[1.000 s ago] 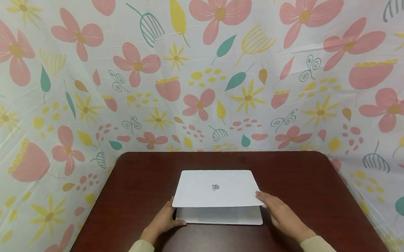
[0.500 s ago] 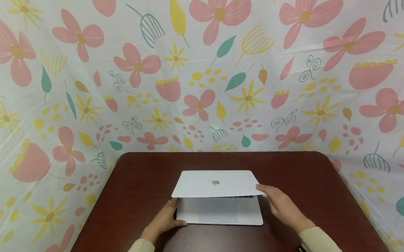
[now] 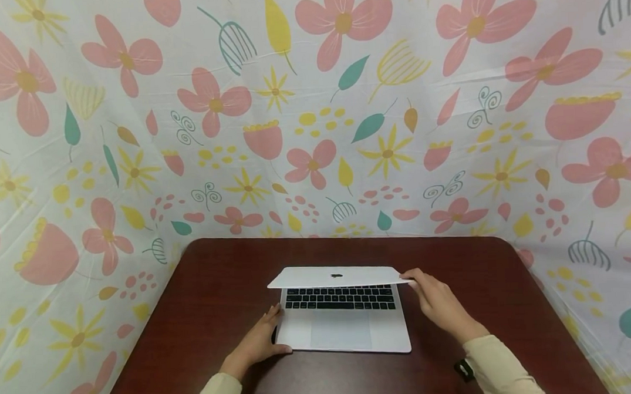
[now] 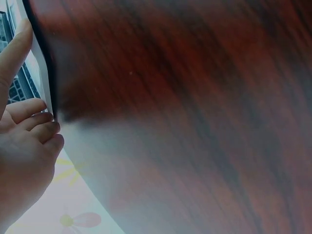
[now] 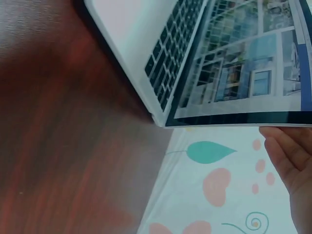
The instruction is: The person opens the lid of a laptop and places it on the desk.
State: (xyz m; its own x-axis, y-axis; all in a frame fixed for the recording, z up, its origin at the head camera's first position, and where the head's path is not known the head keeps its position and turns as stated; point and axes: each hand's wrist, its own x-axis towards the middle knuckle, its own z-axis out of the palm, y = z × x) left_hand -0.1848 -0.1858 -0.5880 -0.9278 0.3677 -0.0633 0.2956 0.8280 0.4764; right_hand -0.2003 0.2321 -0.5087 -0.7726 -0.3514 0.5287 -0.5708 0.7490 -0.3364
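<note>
A silver laptop sits on the table with its lid partly raised, the apple logo on its outer face. Black keys and a trackpad show below the lid. The left hand holds the base at its left side, thumb at the front corner; in the left wrist view, fingertips touch the base's edge. At the lid's right front corner, the right hand grips the edge with its fingertips. A lit screen with a colourful picture appears in the right wrist view.
The dark red-brown wooden table has rounded far corners. A white cloth printed with flowers and leaves hangs behind it and along both sides. A dark band shows at the right sleeve.
The lid has swung up and away from the base, uncovering the trackpad and keyboard. The right hand has risen with it. The left hand has stayed almost still.
</note>
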